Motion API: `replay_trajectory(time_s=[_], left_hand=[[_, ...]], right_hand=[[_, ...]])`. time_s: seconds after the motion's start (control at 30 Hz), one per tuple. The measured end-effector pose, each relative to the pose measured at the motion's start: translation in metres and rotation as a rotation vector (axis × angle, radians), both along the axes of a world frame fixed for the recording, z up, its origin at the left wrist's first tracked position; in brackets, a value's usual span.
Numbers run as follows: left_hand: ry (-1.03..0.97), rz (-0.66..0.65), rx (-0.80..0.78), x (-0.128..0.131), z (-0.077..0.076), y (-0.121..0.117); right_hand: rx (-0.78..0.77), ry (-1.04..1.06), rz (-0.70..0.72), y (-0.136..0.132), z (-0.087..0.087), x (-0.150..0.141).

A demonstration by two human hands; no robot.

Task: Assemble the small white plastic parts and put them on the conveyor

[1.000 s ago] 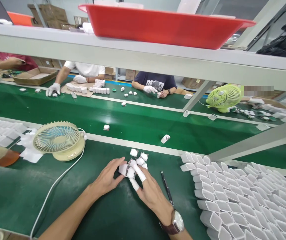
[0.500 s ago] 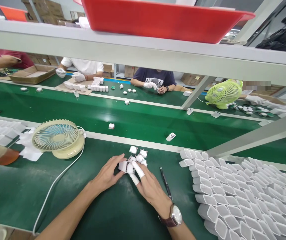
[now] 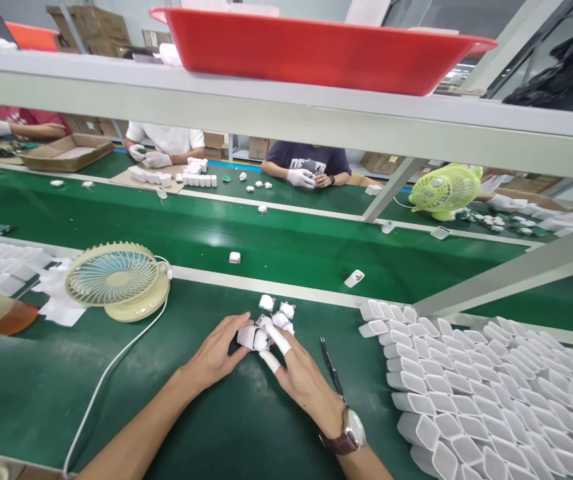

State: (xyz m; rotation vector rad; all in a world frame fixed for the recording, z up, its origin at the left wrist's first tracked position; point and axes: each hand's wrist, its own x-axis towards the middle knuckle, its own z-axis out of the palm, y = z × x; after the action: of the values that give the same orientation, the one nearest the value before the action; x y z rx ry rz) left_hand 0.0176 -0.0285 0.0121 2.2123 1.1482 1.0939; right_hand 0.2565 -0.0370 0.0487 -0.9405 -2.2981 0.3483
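My left hand (image 3: 216, 352) is closed around a small white plastic housing (image 3: 246, 337), thumb below and fingers above. At the housing's right-hand opening sits a small white-wrapped part (image 3: 261, 341), pinched by my right hand (image 3: 303, 381). White finger covers are on the thumb and a finger of that hand. Part and housing meet; how deep the part sits cannot be made out. Just beyond my fingers lie several similar white-wrapped parts (image 3: 267, 303). Black tweezers (image 3: 333, 370) rest on the green table to the right of my right hand.
Rows of white housings (image 3: 446, 380) stand at right. A cream fan (image 3: 119, 277) with a white cable is at left. Beyond runs a green conveyor (image 3: 186, 233) carrying a wrapped part (image 3: 235, 257) and a housing (image 3: 355, 278). A shelf with a red tray (image 3: 316, 50) hangs overhead; co-workers sit opposite.
The pieces on the conveyor have shifted to the right. My hands stay almost in place, with the part and housing still held together. Co-workers' hands have moved a little.
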Motion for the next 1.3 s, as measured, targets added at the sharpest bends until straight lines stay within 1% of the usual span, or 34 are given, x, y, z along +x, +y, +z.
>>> replay_trajectory(time_s=[0.17,0.3,0.37,0.47,0.53,0.63,0.7,0.8,0.9,1.0,1.13,1.3], left_hand=[[-0.029,-0.027,-0.017,0.003,0.000,-0.002],[-0.037,-0.021,-0.077,0.004,0.003,-0.006],[-0.038,-0.049,-0.132,0.004,0.006,-0.009],[-0.015,-0.127,-0.220,0.006,0.011,-0.012],[0.013,-0.141,-0.236,0.007,0.012,-0.014],[0.042,-0.101,-0.187,0.006,0.007,-0.013],[0.046,-0.085,-0.140,0.004,0.003,-0.011],[0.039,-0.128,-0.049,0.002,-0.001,-0.008],[0.056,-0.173,0.043,0.002,0.000,-0.007],[0.104,-0.174,0.089,0.004,0.004,-0.009],[0.156,-0.173,0.106,0.004,0.008,-0.012],[0.150,-0.172,0.147,0.003,0.007,-0.011]], right_hand=[[0.005,0.019,0.017,0.001,-0.004,0.002],[-0.089,0.070,0.042,0.005,-0.003,0.003],[-0.122,0.106,0.054,0.006,-0.002,0.004],[-0.124,0.164,0.047,0.006,-0.002,0.003],[-0.120,0.186,0.023,0.005,-0.002,0.003],[-0.116,0.175,-0.001,0.002,-0.001,0.002],[-0.110,0.150,0.008,0.001,0.000,0.003],[-0.092,0.101,0.039,0.000,0.001,0.004],[-0.077,0.037,0.064,-0.002,0.000,0.007],[-0.060,-0.010,0.086,-0.002,-0.003,0.008],[-0.032,0.011,0.095,-0.001,-0.006,0.010],[-0.031,0.050,0.107,0.000,-0.008,0.010]])
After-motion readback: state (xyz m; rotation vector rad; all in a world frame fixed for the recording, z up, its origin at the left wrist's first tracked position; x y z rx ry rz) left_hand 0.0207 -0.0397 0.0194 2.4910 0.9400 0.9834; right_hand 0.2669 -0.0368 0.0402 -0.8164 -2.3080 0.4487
